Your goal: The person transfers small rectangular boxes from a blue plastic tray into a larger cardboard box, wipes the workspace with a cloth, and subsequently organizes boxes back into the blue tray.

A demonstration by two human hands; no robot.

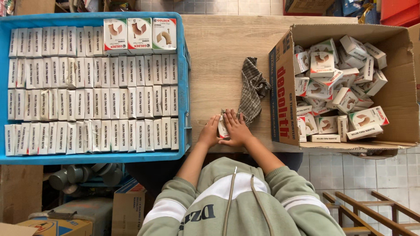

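Both hands meet at the near edge of the wooden table (pixel 218 65) on one small white box (pixel 222 128) with a red stripe. My left hand (pixel 210 131) holds its left side. My right hand (pixel 236 129) covers its right side and top. A checked grey cloth (pixel 253 89) lies just beyond my right hand, its corner touching the fingers. Something small and metallic shows above the box; I cannot tell what it is.
A blue crate (pixel 186 87) at the left holds several tight rows of small white boxes, with three larger ones at its far edge. An open cardboard carton (pixel 282 87) at the right holds a loose heap of similar boxes. Wooden slats (pixel 372 209) stand on the tiled floor, lower right.
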